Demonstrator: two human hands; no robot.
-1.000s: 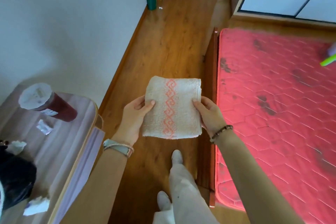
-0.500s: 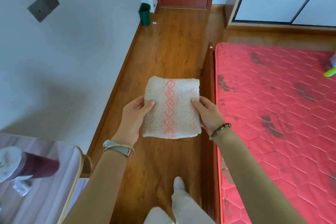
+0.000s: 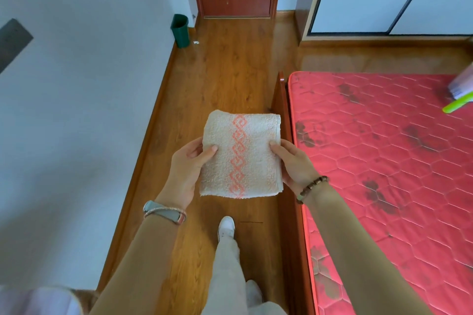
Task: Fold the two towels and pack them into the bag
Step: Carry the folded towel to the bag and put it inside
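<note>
The person is holding a folded towel (image 3: 241, 155) between both hands, the left hand (image 3: 188, 169) pinching its left edge and the right hand (image 3: 294, 163) its right edge, thumbs on top. The mattress (image 3: 384, 161) is lying just right of the hands, where a blurred green-handled thing (image 3: 458, 105), perhaps a brush, is resting.

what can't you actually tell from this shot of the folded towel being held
- Bag and second towel: neither appears in the head view.
- Towel: its underside and fold count are hidden by its own top layer.
- Left hand and right hand: the fingers lie behind the towel; only thumbs show.
- Green-handled item on the mattress: blurred and cut by the right edge.
</note>
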